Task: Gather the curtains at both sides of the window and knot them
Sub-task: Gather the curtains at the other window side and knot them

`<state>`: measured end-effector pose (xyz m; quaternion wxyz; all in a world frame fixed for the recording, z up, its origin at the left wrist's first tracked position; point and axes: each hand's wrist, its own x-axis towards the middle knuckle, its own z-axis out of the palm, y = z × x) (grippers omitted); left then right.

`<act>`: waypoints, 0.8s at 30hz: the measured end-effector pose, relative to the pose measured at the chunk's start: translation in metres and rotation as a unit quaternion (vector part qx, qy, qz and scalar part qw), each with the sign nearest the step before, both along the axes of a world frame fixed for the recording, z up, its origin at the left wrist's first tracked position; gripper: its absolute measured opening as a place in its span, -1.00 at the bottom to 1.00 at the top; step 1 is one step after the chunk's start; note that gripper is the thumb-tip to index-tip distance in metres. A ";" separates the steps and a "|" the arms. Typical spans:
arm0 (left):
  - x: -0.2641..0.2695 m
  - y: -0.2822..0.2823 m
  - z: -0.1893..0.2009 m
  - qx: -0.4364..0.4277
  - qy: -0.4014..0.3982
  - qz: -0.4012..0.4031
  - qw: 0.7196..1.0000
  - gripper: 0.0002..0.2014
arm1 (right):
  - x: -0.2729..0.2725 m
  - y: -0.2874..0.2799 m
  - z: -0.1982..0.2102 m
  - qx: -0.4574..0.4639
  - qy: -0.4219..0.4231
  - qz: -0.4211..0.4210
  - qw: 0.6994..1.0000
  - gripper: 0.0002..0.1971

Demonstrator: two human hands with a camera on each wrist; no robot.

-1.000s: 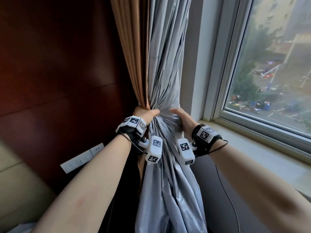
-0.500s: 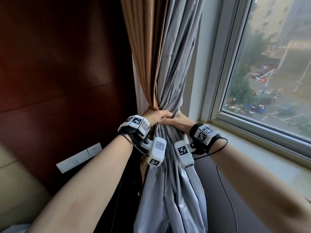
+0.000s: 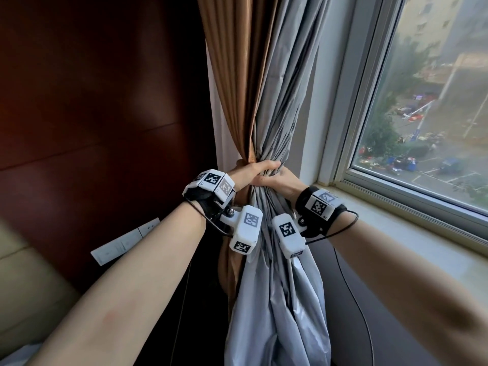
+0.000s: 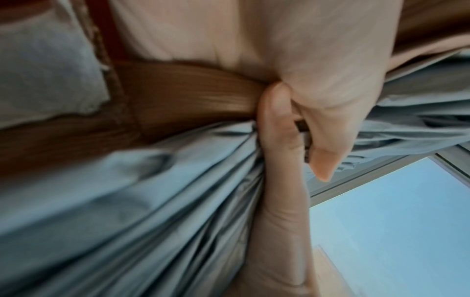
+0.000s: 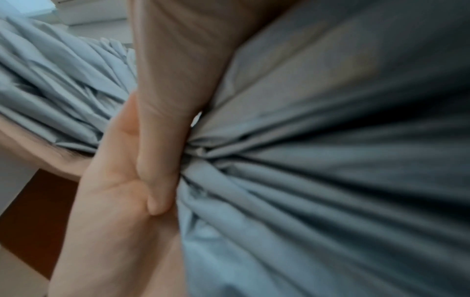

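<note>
A brown curtain (image 3: 235,83) and a grey lining curtain (image 3: 285,101) hang bunched together at the window's left side. My left hand (image 3: 253,171) wraps its fingers round the gathered bundle from the left at its narrowest point. My right hand (image 3: 280,179) grips the same bundle from the right, just under the left fingers. In the left wrist view the thumb (image 4: 274,128) presses into grey folds (image 4: 152,201) beside brown cloth (image 4: 193,94). In the right wrist view the grey cloth (image 5: 318,170) pinches tight against my palm (image 5: 119,180). Below the hands the grey cloth (image 3: 277,313) hangs loose.
A dark wood wall panel (image 3: 92,114) stands to the left, with a white switch plate (image 3: 124,241) low on it. The window (image 3: 435,101) and its pale sill (image 3: 412,233) lie to the right. A beige cushion (image 3: 23,286) is at lower left.
My hands have closed in from either side of the curtain until they meet, squeezing the spread folds into one tight bundle. The left fingers now overlap the right hand.
</note>
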<state>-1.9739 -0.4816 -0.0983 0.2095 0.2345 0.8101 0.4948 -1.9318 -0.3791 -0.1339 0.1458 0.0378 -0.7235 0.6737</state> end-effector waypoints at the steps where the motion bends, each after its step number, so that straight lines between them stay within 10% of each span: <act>1: 0.001 0.000 0.000 -0.005 0.000 0.015 1.000 -0.19 | -0.001 0.001 -0.001 0.001 -0.005 -0.004 1.000 -0.72; 6: -0.002 0.005 0.001 -0.054 -0.022 0.049 0.997 -0.15 | -0.010 0.004 -0.009 -0.015 -0.014 -0.092 0.996 -0.68; 11: -0.043 0.024 -0.033 -0.111 -0.028 -0.021 0.993 0.41 | -0.010 0.019 -0.011 -0.013 -0.125 -0.193 0.973 -0.65; 16: -0.025 -0.002 0.000 -0.162 -0.010 -0.115 0.980 -0.14 | -0.001 0.024 -0.005 -0.031 -0.077 -0.177 0.981 -0.53; 24: -0.028 -0.038 -0.008 -0.131 0.010 -0.136 0.982 -0.49 | 0.016 0.021 -0.005 -0.072 -0.087 -0.138 0.984 -0.55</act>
